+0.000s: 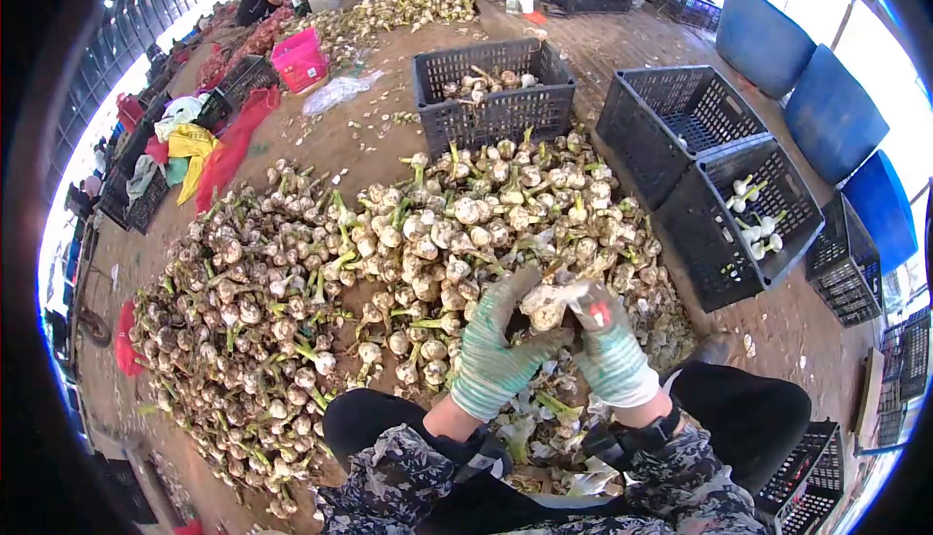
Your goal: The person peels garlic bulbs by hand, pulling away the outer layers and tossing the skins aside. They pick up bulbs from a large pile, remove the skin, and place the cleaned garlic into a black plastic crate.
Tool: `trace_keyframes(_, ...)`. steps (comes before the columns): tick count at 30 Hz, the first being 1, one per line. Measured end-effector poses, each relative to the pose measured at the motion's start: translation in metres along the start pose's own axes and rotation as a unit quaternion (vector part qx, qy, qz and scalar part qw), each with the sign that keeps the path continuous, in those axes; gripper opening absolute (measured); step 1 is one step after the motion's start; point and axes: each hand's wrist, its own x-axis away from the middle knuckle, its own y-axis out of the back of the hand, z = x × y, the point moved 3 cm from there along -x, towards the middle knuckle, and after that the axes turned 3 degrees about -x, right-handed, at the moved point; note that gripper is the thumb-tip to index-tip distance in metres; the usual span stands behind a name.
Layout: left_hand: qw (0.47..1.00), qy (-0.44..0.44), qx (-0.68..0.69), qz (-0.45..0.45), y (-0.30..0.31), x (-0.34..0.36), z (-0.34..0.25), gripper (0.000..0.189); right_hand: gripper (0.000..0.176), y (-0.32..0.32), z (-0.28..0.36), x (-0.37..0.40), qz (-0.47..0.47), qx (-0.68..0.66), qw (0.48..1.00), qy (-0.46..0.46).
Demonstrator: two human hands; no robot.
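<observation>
The person's right grip [614, 350], gloved, is closed on one end of a garlic bulb [544, 311]. The left grip [501, 345], gloved too, has thumb and fingers parted about the bulb's other side; whether they clamp it cannot be told. The bulb sits between both grips, raised above the floor [369, 146]. Below them, loose husks [554, 423] lie between the person's knees. Just beyond, a garlic heap [466, 214] spreads toward the floor's left edge. A black crate [501, 125] with some bulbs stands behind it. Toward the floor's right edge, another crate [714, 234] holds several pale bulbs, near blue panels [836, 112]. A pink basket [299, 61] stands farther off, left of the black crate.
</observation>
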Motion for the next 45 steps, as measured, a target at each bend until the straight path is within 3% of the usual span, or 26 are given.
trace_keyframes(1,0.998,-0.029,-0.057,-0.005,0.000,0.000,0.000,0.066,0.039,-0.004,0.001,-0.001,-0.002,0.001,1.000,0.002)
trace_keyframes(3,0.992,-0.059,-0.114,-0.013,0.002,-0.002,-0.002,0.069,0.033,-0.008,0.001,-0.008,-0.104,-0.129,0.977,-0.131)
trace_keyframes(5,0.997,-0.018,-0.069,-0.002,0.003,-0.002,-0.002,0.071,0.028,-0.007,0.016,-0.008,-0.053,-0.091,0.985,-0.140)
trace_keyframes(8,1.000,-0.007,-0.007,0.003,0.001,-0.002,-0.002,0.066,0.034,-0.005,0.019,-0.005,-0.040,-0.193,0.964,-0.178)
trace_keyframes(13,1.000,-0.022,-0.014,0.016,0.000,-0.001,0.007,0.065,0.037,0.014,0.001,0.001,-0.018,-0.132,0.985,-0.111)
trace_keyframes(15,0.999,0.012,0.053,0.000,-0.002,-0.001,0.008,0.065,0.039,0.015,0.007,0.000,0.001,-0.090,0.992,-0.084)
trace_keyframes(18,0.985,0.077,0.152,-0.003,-0.005,-0.002,-0.002,0.059,0.040,0.014,0.009,0.002,0.019,-0.134,0.979,-0.153)
trace_keyframes(21,0.971,0.148,0.190,-0.009,0.000,-0.005,0.000,0.047,0.035,0.015,0.001,0.005,-0.033,-0.152,0.973,-0.171)
trace_keyframes(22,0.901,0.243,0.358,0.004,-0.005,0.002,0.017,0.043,0.033,0.015,0.011,-0.001,-0.009,0.107,0.994,-0.023)
trace_keyframes(23,0.902,0.243,0.357,0.005,-0.009,0.000,0.022,0.043,0.031,0.010,0.021,-0.004,0.016,0.358,0.924,0.129)
trace_keyframes(25,0.868,0.348,0.352,-0.034,-0.017,0.000,0.033,0.042,0.029,0.010,0.023,-0.002,-0.013,0.383,0.914,0.133)
trace_keyframes(26,0.870,0.360,0.334,0.031,-0.012,0.002,0.029,0.046,0.029,0.012,0.022,-0.003,-0.036,0.201,0.979,0.018)
trace_keyframes(27,0.870,0.361,0.334,0.030,-0.016,0.003,0.031,0.046,0.029,0.013,0.017,-0.002,-0.059,0.008,0.993,-0.099)
trace_keyframes(29,0.972,0.177,0.152,-0.039,-0.017,-0.004,0.032,0.050,0.030,0.022,0.006,-0.006,-0.054,0.059,0.995,-0.059)
trace_keyframes(30,0.926,0.161,0.341,-0.021,-0.019,-0.004,0.036,0.054,0.030,0.024,0.009,-0.008,-0.054,0.109,0.992,-0.022)
trace_keyframes(31,0.926,0.160,0.341,-0.019,-0.020,-0.002,0.038,0.054,0.030,0.027,0.011,-0.010,-0.055,0.159,0.986,0.015)
trace_keyframes(33,0.994,0.084,0.063,-0.004,-0.016,0.001,0.015,0.059,0.029,0.022,0.021,-0.009,-0.035,0.244,0.968,0.039)
trace_keyframes(36,0.960,0.163,0.227,0.036,-0.007,0.000,0.001,0.064,0.029,0.010,0.058,-0.001,-0.044,0.244,0.969,-0.001)
trace_keyframes(37,0.927,0.204,0.307,0.072,-0.004,-0.001,0.001,0.066,0.032,0.021,0.040,0.000,0.005,-0.003,0.997,-0.079)
trace_keyframes(38,0.896,0.224,0.364,0.122,-0.001,-0.003,-0.001,0.068,0.033,0.028,0.036,0.001,-0.008,-0.133,0.982,-0.135)
trace_keyframes(39,0.867,0.252,0.401,0.155,-0.002,-0.001,0.001,0.075,0.034,0.031,0.034,0.003,-0.019,-0.260,0.947,-0.188)
trace_keyframes(40,0.881,0.241,0.381,0.143,-0.003,-0.001,0.004,0.076,0.034,0.029,0.036,0.005,0.016,-0.437,0.877,-0.197)
trace_keyframes(41,0.895,0.228,0.361,0.131,-0.004,-0.003,0.006,0.077,0.034,0.027,0.031,0.006,0.016,-0.438,0.878,-0.192)
trace_keyframes(43,0.919,0.235,0.310,0.068,-0.005,-0.008,0.004,0.065,0.031,0.033,0.010,0.012,-0.134,-0.460,0.849,-0.223)
trace_keyframes(44,0.927,0.222,0.298,0.041,-0.007,-0.009,-0.013,0.063,0.032,0.032,0.019,0.010,-0.051,-0.410,0.894,-0.175)
trace_keyframes(45,0.928,0.221,0.297,0.040,-0.008,-0.008,-0.009,0.063,0.032,0.029,0.025,0.010,-0.050,-0.411,0.893,-0.174)
